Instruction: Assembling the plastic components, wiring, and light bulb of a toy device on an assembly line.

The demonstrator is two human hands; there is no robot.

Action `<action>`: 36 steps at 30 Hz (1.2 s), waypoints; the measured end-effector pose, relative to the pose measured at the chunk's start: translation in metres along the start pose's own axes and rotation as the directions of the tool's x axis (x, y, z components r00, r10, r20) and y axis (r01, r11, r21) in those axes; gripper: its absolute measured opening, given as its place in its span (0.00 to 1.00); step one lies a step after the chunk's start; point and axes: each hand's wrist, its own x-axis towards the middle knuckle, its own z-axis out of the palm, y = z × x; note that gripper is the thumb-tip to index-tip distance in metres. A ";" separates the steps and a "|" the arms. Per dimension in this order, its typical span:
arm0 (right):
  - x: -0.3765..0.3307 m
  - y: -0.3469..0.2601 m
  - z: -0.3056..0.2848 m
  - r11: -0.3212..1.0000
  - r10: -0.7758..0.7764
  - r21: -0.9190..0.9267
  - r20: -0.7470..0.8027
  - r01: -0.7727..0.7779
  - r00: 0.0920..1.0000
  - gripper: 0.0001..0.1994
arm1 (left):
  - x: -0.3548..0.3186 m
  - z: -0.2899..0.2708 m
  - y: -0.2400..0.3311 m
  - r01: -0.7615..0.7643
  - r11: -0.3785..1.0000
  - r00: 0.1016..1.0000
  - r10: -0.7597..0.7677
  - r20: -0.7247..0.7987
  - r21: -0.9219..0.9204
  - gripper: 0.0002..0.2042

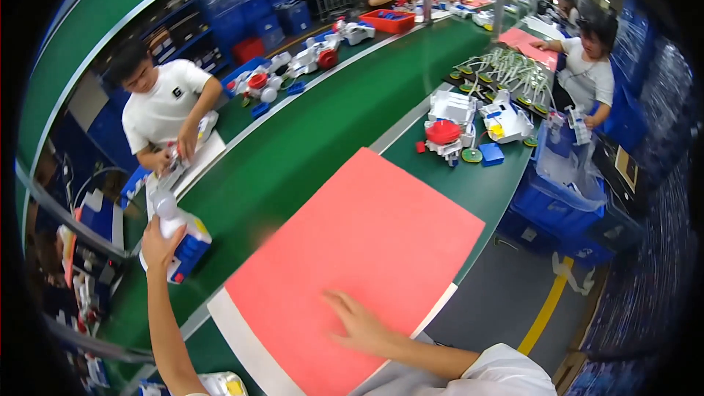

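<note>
My left hand [160, 243] reaches far out to the left and grips a white, blue and yellow toy [182, 238] at the far edge of the green conveyor belt [308, 132]. My right hand [358, 323] lies flat, fingers spread, on a large red sheet [367, 249] that covers the bench in front of me. A white board [242, 345] sticks out from under the red sheet at its near left edge.
Across the belt a person in a white shirt [163, 106] handles a toy. To my right lie white and red toy parts [455, 128] and a bunch of wired parts [506, 73], with another person [590, 66] seated beyond. A blue bin [557, 191] stands at the bench's right edge.
</note>
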 end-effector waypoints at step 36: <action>0.135 -0.105 0.077 0.933 -0.192 0.016 0.867 0.359 0.460 0.19 | -0.437 -0.150 0.107 0.904 0.193 0.091 -0.958 -0.271 -0.381 0.21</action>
